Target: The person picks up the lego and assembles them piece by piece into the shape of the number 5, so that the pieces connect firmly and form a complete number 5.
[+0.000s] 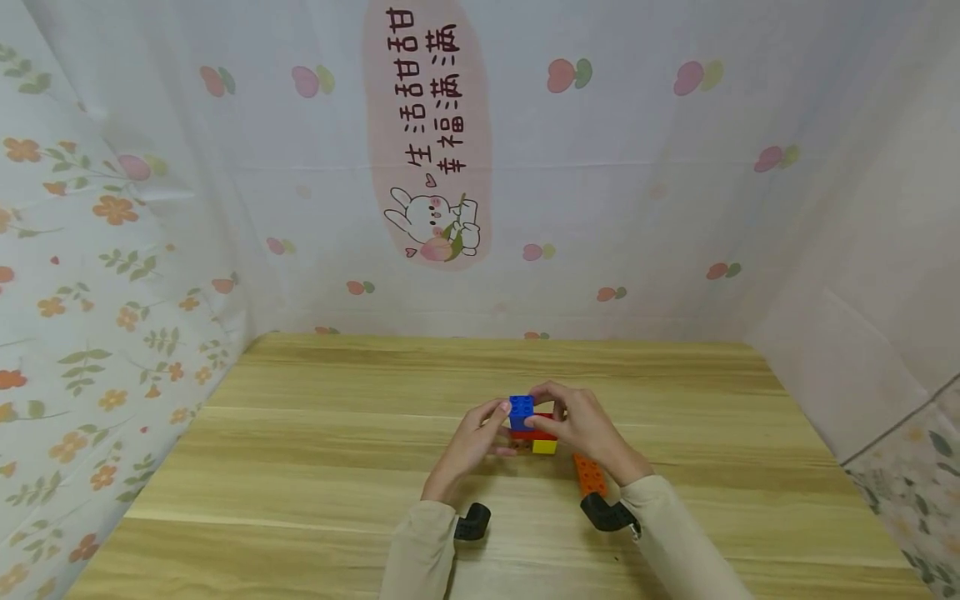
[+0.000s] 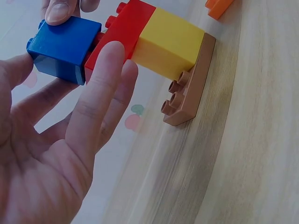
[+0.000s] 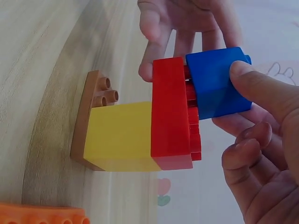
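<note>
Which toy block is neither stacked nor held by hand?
The orange block: it lies apart on the table. Brown, yellow and red blocks are stacked; the right hand holds the blue block.

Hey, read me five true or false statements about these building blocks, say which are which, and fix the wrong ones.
1. The red block sits on the yellow block. True.
2. The right hand touches the blue block. True.
3. The orange block stands on top of the red block. False: it lies on the table.
4. Every stud on the brown base is covered. False: some show bare beside the yellow block.
5. Red studs show between the red and blue blocks. True.
</note>
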